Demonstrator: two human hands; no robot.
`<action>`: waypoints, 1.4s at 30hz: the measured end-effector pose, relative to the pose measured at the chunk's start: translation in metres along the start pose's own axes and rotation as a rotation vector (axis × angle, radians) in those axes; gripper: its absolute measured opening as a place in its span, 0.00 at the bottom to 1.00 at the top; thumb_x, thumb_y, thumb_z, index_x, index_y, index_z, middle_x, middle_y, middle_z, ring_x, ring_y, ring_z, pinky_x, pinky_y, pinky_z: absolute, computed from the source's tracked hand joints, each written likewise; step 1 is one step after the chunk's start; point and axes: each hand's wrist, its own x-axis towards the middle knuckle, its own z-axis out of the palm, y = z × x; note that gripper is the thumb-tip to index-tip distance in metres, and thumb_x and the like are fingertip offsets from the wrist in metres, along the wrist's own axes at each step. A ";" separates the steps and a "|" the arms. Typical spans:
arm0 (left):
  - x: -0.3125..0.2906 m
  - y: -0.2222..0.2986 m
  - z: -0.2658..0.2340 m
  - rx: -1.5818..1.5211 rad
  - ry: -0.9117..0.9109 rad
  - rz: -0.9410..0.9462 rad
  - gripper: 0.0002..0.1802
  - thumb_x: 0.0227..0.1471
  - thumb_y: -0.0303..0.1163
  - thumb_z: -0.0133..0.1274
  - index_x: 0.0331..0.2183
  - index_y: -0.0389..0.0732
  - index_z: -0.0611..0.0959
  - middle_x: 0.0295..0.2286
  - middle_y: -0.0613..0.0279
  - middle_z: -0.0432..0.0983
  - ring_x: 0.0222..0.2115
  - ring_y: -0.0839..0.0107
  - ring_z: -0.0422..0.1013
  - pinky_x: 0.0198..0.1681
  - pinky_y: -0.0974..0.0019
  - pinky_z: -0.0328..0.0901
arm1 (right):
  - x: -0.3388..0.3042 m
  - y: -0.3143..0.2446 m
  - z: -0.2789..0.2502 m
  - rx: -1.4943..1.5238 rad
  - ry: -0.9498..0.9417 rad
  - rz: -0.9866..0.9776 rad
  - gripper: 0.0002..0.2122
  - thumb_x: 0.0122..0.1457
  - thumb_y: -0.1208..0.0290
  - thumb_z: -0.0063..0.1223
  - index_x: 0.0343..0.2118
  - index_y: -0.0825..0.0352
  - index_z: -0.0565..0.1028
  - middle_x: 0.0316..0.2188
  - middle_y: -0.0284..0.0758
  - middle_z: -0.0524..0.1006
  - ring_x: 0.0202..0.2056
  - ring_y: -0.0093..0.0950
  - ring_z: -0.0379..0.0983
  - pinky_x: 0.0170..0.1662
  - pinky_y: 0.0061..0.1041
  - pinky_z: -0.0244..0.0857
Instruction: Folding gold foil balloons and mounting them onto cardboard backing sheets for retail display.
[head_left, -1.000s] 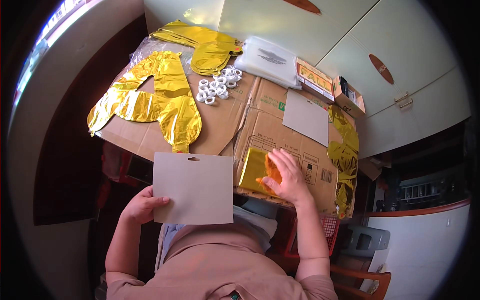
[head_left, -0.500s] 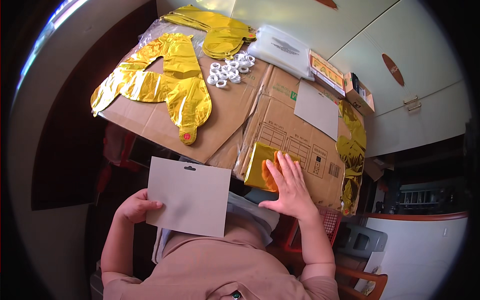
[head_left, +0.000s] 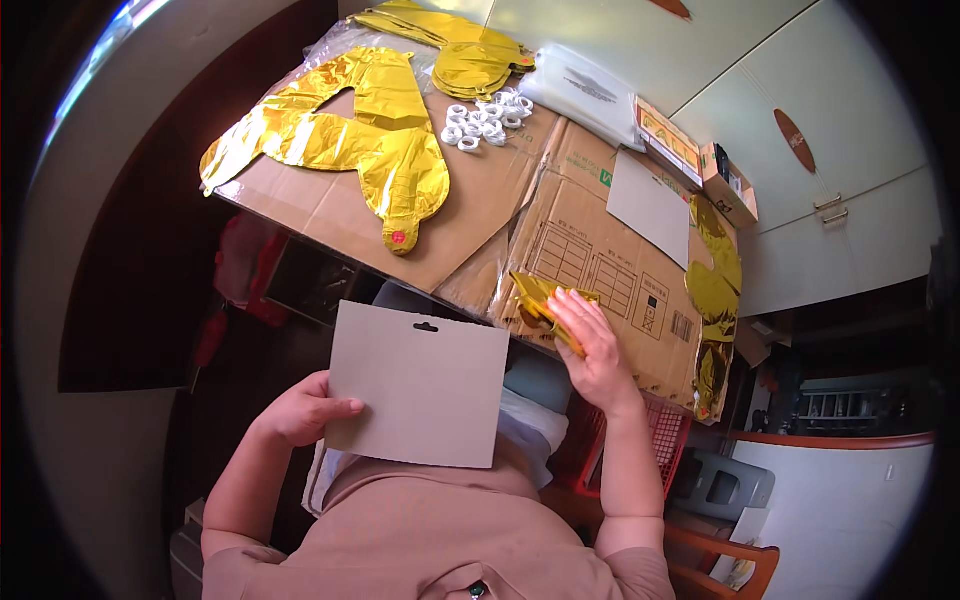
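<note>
My left hand (head_left: pixel 308 408) pinches the left edge of a flat grey card (head_left: pixel 420 385) with a hang hole near its top, in front of my body. At the table's near edge, my right hand (head_left: pixel 598 350) grips a folded gold foil balloon (head_left: pixel 538 298), tilted up from the cardboard; the thumb is hidden behind it. A large flat gold foil balloon (head_left: pixel 385 150) shaped like a letter A lies at the left of the table, with a red dot on its tail. Beside it sits a cluster of white ribbon rolls (head_left: pixel 485 122).
Cardboard (head_left: pixel 300 205) covers the table. More gold foil balloons (head_left: pixel 475 65) lie at the back, near a clear plastic bag stack (head_left: pixel 585 90). Another grey card (head_left: pixel 650 205), small boxes (head_left: pixel 668 140) and a dark gold foil piece (head_left: pixel 715 290) are on the right. A red basket (head_left: pixel 665 435) stands below.
My right hand, flat over the folded foil before, now holds it with its near side lifted and tilted. My left hand and the card have shifted right.
</note>
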 end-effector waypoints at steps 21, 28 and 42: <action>0.096 0.007 0.078 0.103 -0.304 0.025 0.22 0.60 0.25 0.51 0.56 0.34 0.70 0.48 0.56 0.75 0.46 0.69 0.74 0.52 0.63 0.68 | 0.004 -0.072 -0.117 0.357 -0.378 0.143 0.17 0.61 0.77 0.51 0.53 0.70 0.73 0.40 0.45 0.78 0.42 0.31 0.76 0.48 0.25 0.67; 0.123 -0.012 0.092 -0.022 -0.318 -0.034 0.23 0.59 0.24 0.53 0.55 0.35 0.71 0.48 0.55 0.76 0.46 0.67 0.75 0.51 0.61 0.70 | -0.004 -0.040 -0.022 -0.172 -0.351 0.009 0.29 0.50 0.80 0.51 0.59 0.63 0.68 0.58 0.51 0.68 0.60 0.48 0.62 0.64 0.45 0.54; 0.127 -0.020 0.096 -0.327 -0.288 -0.155 0.24 0.54 0.26 0.42 0.53 0.32 0.72 0.48 0.51 0.74 0.48 0.58 0.73 0.54 0.53 0.67 | -0.047 -0.047 0.030 -0.529 0.020 -0.101 0.30 0.47 0.78 0.53 0.58 0.59 0.71 0.60 0.45 0.66 0.59 0.44 0.63 0.61 0.45 0.57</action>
